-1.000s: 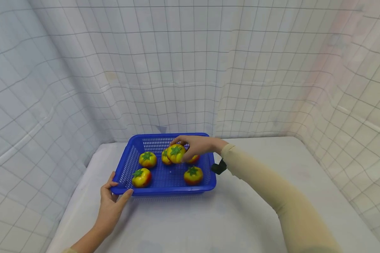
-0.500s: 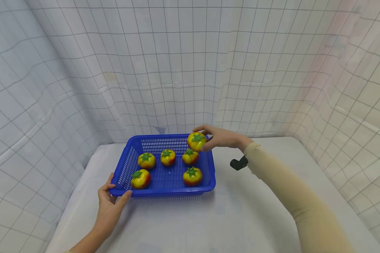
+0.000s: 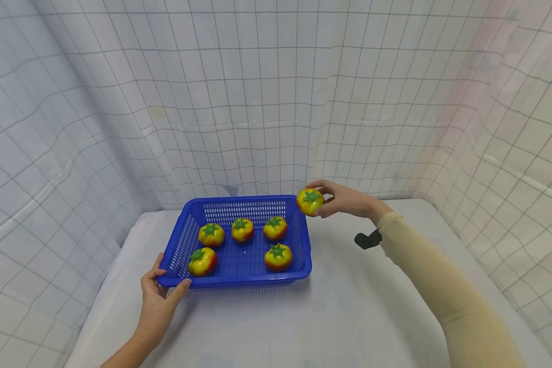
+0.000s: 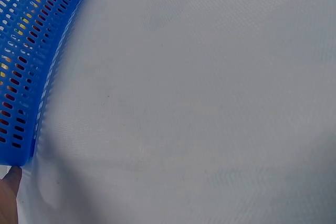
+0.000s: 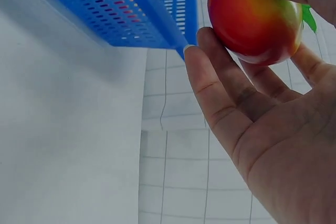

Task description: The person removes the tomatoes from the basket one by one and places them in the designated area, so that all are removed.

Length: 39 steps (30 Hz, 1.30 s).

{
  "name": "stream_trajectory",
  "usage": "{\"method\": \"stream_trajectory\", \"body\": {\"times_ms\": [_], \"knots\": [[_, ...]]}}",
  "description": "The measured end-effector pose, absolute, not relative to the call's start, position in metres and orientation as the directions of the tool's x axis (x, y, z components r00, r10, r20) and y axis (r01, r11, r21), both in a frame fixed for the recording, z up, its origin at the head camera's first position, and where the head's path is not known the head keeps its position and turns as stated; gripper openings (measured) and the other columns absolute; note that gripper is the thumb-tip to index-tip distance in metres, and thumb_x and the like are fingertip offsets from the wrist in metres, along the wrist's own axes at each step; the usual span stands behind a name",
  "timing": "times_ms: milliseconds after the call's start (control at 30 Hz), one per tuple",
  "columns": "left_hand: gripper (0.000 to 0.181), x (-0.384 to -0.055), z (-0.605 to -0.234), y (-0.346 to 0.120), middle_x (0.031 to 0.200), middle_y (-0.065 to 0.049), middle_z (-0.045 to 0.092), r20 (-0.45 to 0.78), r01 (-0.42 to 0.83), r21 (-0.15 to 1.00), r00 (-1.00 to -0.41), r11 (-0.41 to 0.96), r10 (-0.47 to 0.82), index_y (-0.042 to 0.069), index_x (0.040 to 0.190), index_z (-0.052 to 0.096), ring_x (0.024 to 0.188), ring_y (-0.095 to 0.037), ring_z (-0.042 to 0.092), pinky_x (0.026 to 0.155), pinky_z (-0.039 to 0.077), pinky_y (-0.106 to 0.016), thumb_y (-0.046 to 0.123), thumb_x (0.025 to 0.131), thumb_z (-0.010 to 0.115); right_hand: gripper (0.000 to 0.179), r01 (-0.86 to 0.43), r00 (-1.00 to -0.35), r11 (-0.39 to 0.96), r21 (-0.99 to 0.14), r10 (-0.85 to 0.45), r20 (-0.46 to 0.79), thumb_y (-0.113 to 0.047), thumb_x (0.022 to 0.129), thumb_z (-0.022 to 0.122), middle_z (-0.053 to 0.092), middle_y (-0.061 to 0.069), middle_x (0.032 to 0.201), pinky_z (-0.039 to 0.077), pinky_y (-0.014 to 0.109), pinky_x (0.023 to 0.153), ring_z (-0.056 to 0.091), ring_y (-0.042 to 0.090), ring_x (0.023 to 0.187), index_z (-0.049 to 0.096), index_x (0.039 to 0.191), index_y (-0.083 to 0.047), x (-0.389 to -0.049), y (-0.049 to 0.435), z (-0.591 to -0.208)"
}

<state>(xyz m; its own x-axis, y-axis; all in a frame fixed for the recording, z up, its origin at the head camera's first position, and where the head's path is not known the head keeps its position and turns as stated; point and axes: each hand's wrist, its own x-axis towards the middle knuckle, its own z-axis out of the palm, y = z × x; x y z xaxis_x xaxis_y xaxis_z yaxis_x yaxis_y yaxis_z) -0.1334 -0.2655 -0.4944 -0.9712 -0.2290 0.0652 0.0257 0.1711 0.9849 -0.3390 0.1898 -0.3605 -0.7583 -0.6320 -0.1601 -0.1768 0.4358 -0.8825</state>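
A yellow-and-red tomato [image 3: 310,202] with a green leafy top is held between the thumb and fingers of my right hand [image 3: 347,200], just over the right back corner of the blue basket [image 3: 239,280]. In the right wrist view, the same tomato [image 5: 254,17] shows its smooth red underside, and a fingertip lies close by the basket rim. My left hand [image 3: 157,306] grips the basket's front left corner, thumb on the front rim. Several more tomatoes sit inside, among them one tomato [image 3: 278,257] at front right and another tomato [image 3: 203,261] at front left.
The basket stands on a white-covered table [image 3: 349,317]. Behind and on both sides hangs a white grid-patterned curtain [image 3: 257,102]. A black wrist-camera mount [image 3: 368,239] sticks out beneath the right wrist.
My right hand has lifted the tomato from over the basket's middle and carried it right, to the back right corner. The left hand keeps its grip on the basket.
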Motion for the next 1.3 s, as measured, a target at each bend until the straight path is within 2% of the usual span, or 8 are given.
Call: {"method": "stream_trajectory", "body": {"times_ms": [200, 467, 700, 933, 1300], "knots": [[0.055, -0.132, -0.495, -0.265, 0.171, 0.006, -0.003, 0.075, 0.036, 0.985, -0.970, 0.166, -0.233, 0.018, 0.130, 0.016, 0.155, -0.034, 0.008, 0.102, 0.034, -0.008, 0.017, 0.103, 0.064, 0.073, -0.160, -0.785, 0.424, -0.891, -0.602, -0.145, -0.024, 0.090, 0.076, 0.036, 0.012, 0.151, 0.050, 0.051, 0.101, 0.058, 0.034, 0.118, 0.038, 0.151, -0.028, -0.338, 0.205, -0.367], [0.053, -0.132, -0.494, -0.264, 0.171, 0.004, -0.003, 0.081, 0.049, 0.988, -0.969, 0.143, -0.233, 0.018, 0.128, 0.016, 0.154, -0.036, 0.008, 0.098, 0.035, -0.005, 0.015, 0.103, 0.063, 0.073, -0.131, -0.823, 0.437, -0.890, -0.548, -0.148, -0.023, 0.091, 0.075, 0.037, 0.014, 0.150, 0.053, 0.044, 0.097, 0.058, 0.034, 0.118, 0.036, 0.153, -0.026, -0.340, 0.223, -0.379], [0.051, -0.132, -0.494, -0.264, 0.171, 0.004, -0.001, 0.092, 0.062, 0.990, -0.965, 0.127, -0.244, 0.020, 0.126, 0.018, 0.154, -0.036, 0.009, 0.097, 0.035, -0.004, 0.013, 0.104, 0.062, 0.074, -0.114, -0.850, 0.439, -0.891, -0.508, -0.142, -0.021, 0.091, 0.074, 0.034, 0.017, 0.153, 0.047, 0.053, 0.103, 0.054, 0.036, 0.121, 0.035, 0.154, -0.022, -0.340, 0.234, -0.390], [0.050, -0.133, -0.496, -0.263, 0.171, 0.002, 0.000, 0.106, 0.079, 0.990, -0.963, 0.116, -0.248, 0.020, 0.124, 0.019, 0.153, -0.036, 0.012, 0.096, 0.036, -0.003, 0.011, 0.103, 0.063, 0.074, -0.086, -0.872, 0.446, -0.891, -0.467, -0.150, -0.019, 0.089, 0.075, 0.037, 0.015, 0.152, 0.046, 0.051, 0.104, 0.052, 0.034, 0.123, 0.038, 0.153, -0.022, -0.338, 0.242, -0.401], [0.050, -0.133, -0.497, -0.263, 0.171, 0.003, 0.000, 0.102, 0.072, 0.990, -0.964, 0.124, -0.247, 0.020, 0.124, 0.018, 0.153, -0.035, 0.012, 0.097, 0.035, -0.004, 0.012, 0.103, 0.063, 0.074, -0.037, -0.887, 0.485, -0.874, -0.418, -0.195, -0.022, 0.089, 0.076, 0.035, 0.017, 0.154, 0.039, 0.056, 0.109, 0.045, 0.036, 0.131, 0.037, 0.152, -0.023, -0.337, 0.255, -0.429]]}}
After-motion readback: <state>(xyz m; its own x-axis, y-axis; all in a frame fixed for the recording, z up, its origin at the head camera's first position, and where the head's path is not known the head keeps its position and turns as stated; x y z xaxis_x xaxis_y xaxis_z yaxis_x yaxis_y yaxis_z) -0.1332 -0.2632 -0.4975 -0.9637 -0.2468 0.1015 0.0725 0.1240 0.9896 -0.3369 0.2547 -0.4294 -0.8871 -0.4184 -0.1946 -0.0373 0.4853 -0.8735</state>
